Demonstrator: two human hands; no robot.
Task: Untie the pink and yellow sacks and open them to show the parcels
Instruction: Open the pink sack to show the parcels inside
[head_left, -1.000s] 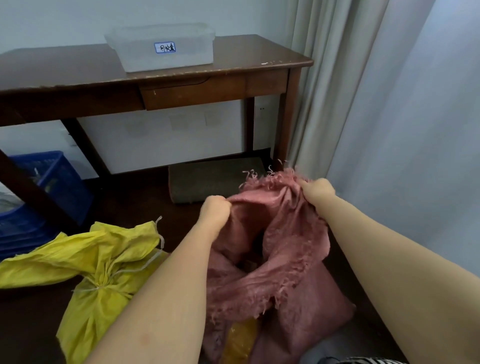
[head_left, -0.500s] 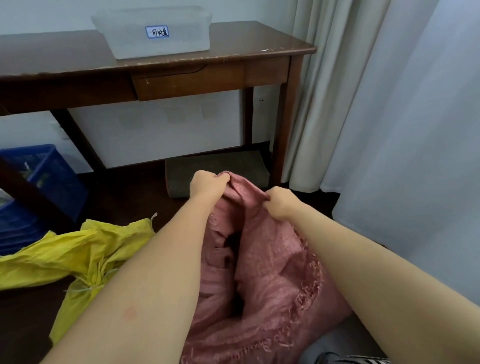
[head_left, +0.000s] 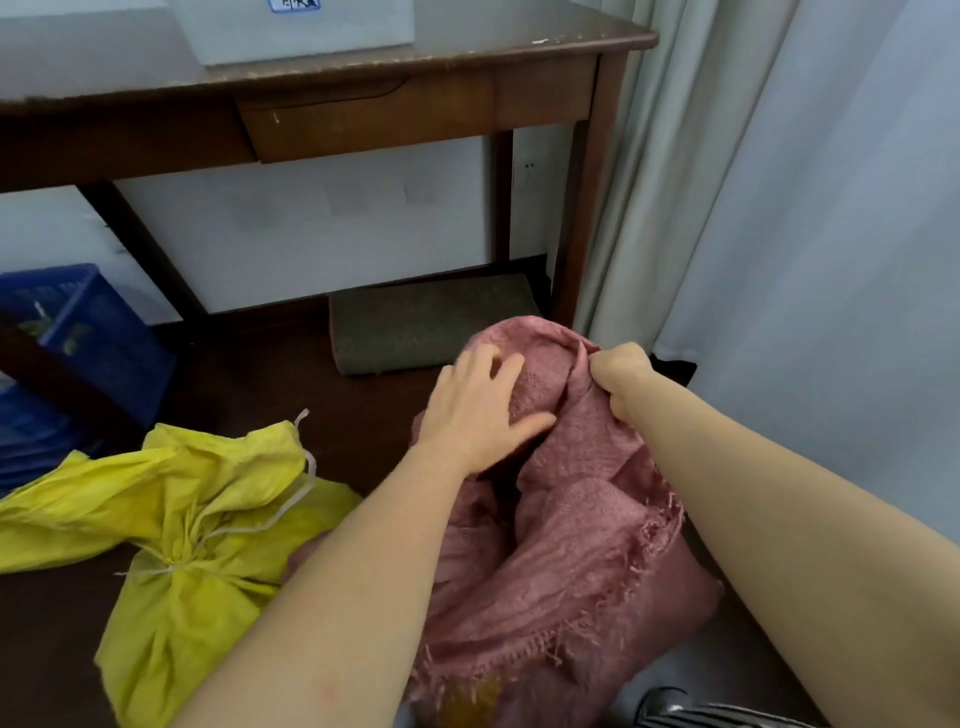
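The pink sack (head_left: 571, 545) stands on the dark floor (head_left: 249, 384), its frayed mouth folded over and loose. The left hand (head_left: 475, 410) lies flat with fingers spread on the sack's top fold, while the right hand (head_left: 621, 376) is fisted around a bunch of the pink cloth just beside it. To the left lies the yellow sack (head_left: 171, 525), its neck tied with a white string (head_left: 249, 525). Behind stand a wooden desk (head_left: 415, 109) bearing a clear plastic box (head_left: 301, 26), a blue crate (head_left: 78, 332), a grey mat (head_left: 426, 322) and pale curtains (head_left: 779, 208).
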